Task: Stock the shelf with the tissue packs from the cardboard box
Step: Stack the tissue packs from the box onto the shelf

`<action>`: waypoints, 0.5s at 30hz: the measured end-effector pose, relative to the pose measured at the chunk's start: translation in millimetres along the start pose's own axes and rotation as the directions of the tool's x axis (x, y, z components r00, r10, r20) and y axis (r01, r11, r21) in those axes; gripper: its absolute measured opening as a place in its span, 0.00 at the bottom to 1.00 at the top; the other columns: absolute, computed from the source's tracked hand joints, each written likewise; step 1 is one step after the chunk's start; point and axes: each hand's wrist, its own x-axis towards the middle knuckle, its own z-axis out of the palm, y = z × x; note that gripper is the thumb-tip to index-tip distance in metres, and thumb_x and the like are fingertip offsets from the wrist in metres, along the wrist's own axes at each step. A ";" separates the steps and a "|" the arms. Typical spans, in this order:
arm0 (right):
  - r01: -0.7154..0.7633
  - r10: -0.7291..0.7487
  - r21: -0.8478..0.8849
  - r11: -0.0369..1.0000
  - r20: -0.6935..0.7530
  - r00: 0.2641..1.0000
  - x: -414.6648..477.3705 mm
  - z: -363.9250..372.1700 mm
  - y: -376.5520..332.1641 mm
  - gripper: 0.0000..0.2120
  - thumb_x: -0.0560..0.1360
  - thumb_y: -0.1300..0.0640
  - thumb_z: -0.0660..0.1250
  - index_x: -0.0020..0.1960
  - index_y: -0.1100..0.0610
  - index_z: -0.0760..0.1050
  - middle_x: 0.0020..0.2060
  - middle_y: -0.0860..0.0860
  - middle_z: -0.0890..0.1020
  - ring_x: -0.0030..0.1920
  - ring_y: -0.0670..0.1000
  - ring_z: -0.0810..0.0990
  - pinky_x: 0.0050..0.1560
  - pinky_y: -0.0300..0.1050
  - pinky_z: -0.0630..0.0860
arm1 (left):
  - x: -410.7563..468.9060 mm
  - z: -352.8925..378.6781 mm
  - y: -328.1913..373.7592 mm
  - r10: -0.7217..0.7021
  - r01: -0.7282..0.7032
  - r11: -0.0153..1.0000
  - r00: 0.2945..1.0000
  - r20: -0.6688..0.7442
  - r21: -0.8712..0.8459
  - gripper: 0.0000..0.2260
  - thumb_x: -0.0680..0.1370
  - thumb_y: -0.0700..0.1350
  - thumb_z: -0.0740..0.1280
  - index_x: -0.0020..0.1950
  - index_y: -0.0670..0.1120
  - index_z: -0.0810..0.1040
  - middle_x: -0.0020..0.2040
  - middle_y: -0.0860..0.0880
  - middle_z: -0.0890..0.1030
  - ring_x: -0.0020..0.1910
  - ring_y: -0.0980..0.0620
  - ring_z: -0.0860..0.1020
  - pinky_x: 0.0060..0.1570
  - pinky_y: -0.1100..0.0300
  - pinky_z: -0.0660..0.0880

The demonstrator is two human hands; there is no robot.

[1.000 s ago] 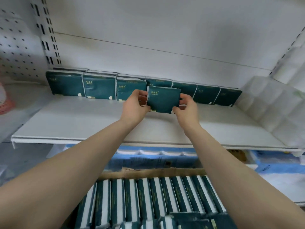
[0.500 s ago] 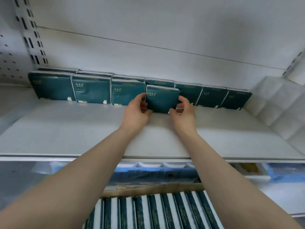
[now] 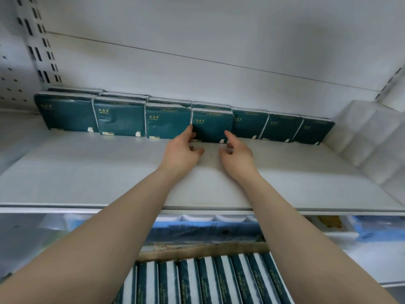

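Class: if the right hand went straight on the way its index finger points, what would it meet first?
Probably the upright dark green tissue pack ahead of the right hand; the fingertip looks nearly on its right edge, depth unclear.

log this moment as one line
tissue pack upright on shelf, front row | left hand touches left edge | right hand touches right edge | cardboard box holds more packs

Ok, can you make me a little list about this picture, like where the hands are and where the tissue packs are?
left hand: fingertips touch the left edge of the middle tissue pack
right hand: one finger touches its right edge
middle tissue pack: upright on the shelf, fourth in the front row
cardboard box: below the shelf, holds many boxed packs
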 end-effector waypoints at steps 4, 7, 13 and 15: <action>0.021 -0.021 -0.015 1.000 -0.009 1.000 0.9 0.8 1.1 0.27 0.79 0.59 0.61 0.78 0.50 0.63 0.76 0.50 0.67 0.72 0.52 0.69 0.72 0.46 0.66 | -0.1 0.0 -1.4 -0.013 0.013 1.000 1.000 0.003 0.005 0.31 0.76 0.42 0.69 0.77 0.47 0.61 0.69 0.48 0.74 0.63 0.50 0.75 0.65 0.54 0.71; 0.024 -0.023 0.023 0.999 -0.034 0.999 -3.9 -2.9 -2.4 0.26 0.79 0.60 0.62 0.76 0.51 0.65 0.74 0.51 0.69 0.70 0.52 0.71 0.69 0.44 0.68 | -4.1 -2.8 1.4 -0.017 0.017 0.999 1.000 0.009 0.045 0.31 0.76 0.42 0.69 0.77 0.47 0.61 0.69 0.48 0.74 0.64 0.49 0.75 0.66 0.54 0.71; 0.016 -0.012 0.128 0.992 -0.031 0.999 -31.7 -24.2 -4.8 0.25 0.78 0.62 0.64 0.74 0.51 0.68 0.66 0.53 0.76 0.64 0.50 0.74 0.61 0.45 0.73 | -26.8 -9.5 16.4 0.028 -0.040 0.990 0.995 0.097 0.135 0.27 0.76 0.40 0.67 0.75 0.46 0.66 0.69 0.47 0.74 0.65 0.48 0.75 0.64 0.58 0.71; 0.058 -0.055 0.114 0.992 -0.029 0.998 -48.9 -38.7 -3.0 0.24 0.78 0.63 0.65 0.73 0.51 0.69 0.66 0.50 0.75 0.62 0.49 0.74 0.58 0.41 0.71 | -40.7 -13.0 24.8 0.056 -0.064 0.993 0.995 0.084 0.098 0.25 0.77 0.38 0.67 0.74 0.44 0.68 0.68 0.47 0.76 0.65 0.49 0.75 0.62 0.63 0.70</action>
